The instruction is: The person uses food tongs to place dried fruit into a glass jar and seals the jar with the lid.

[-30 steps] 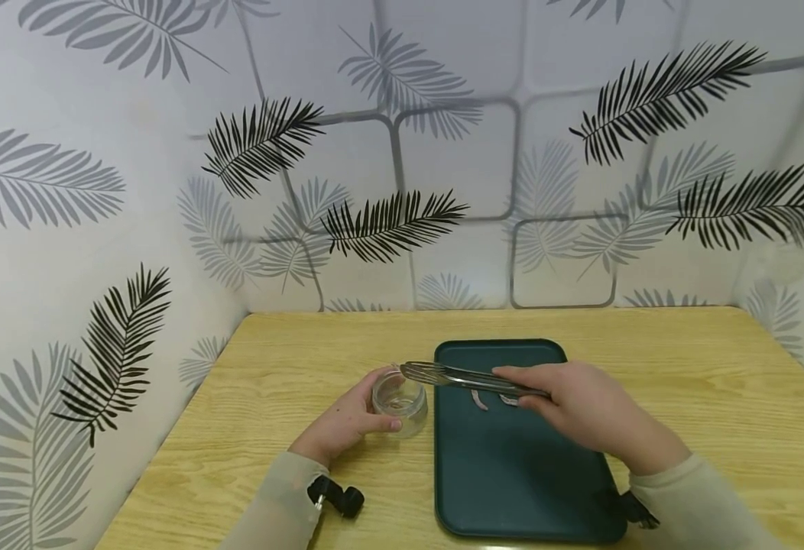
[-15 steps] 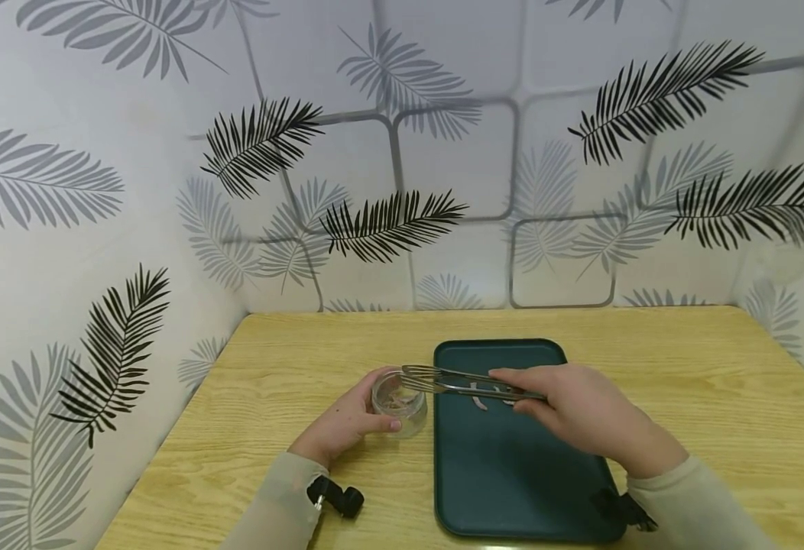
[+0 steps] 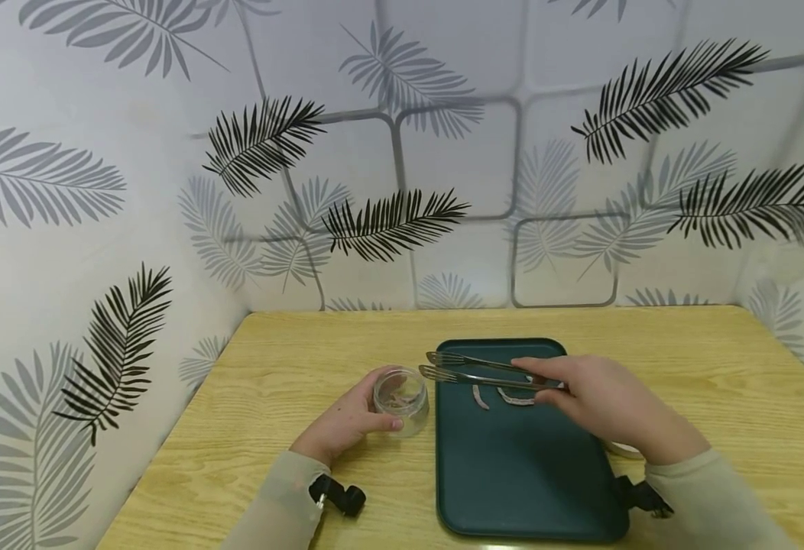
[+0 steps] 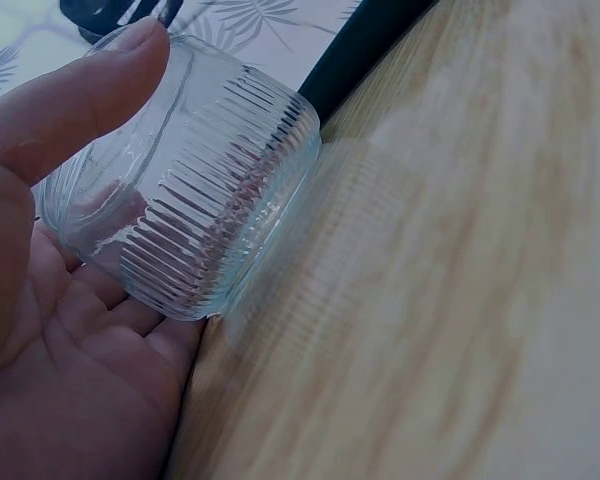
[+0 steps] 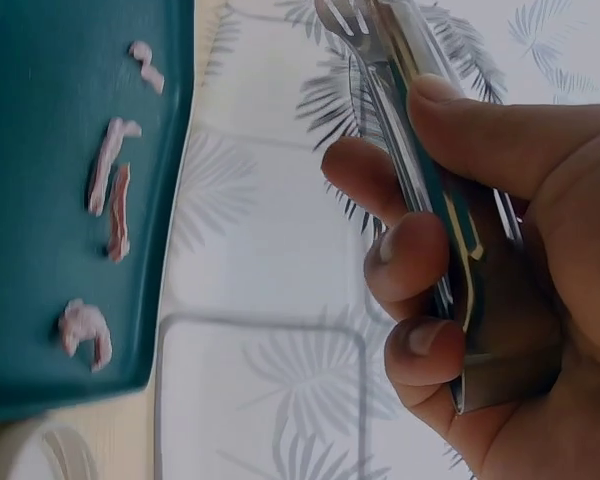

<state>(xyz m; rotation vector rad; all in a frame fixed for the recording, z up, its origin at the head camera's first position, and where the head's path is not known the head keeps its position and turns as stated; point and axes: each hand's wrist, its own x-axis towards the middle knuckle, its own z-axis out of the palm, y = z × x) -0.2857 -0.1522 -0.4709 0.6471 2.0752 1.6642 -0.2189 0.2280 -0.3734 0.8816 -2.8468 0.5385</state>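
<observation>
In the head view my left hand (image 3: 350,424) grips a small clear glass jar (image 3: 412,420) standing on the table left of the tray. Pinkish-brown pieces (image 3: 399,399) lie inside it, seen blurred through the ribbed glass (image 4: 220,190) in the left wrist view. My right hand (image 3: 598,401) holds metal tongs (image 3: 481,380) with slotted ends, their arms spread and nothing between the tips, above the tray's far left part. Thin pinkish strips, such as a curved one (image 3: 479,398), lie below on the dark green tray (image 3: 512,477); the right wrist view shows several strips (image 5: 120,212).
A whitish round container (image 5: 45,455) stands at the tray's right side, mostly hidden behind my right wrist in the head view. The wooden table (image 3: 319,344) meets a leaf-patterned wall (image 3: 443,260) at the back. Black camera mounts sit on both wrists.
The tongs were over the jar's mouth with tips together, then parted; now they have moved right, over the tray. Pinkish pieces show more plainly in the jar. My left hand stays put.
</observation>
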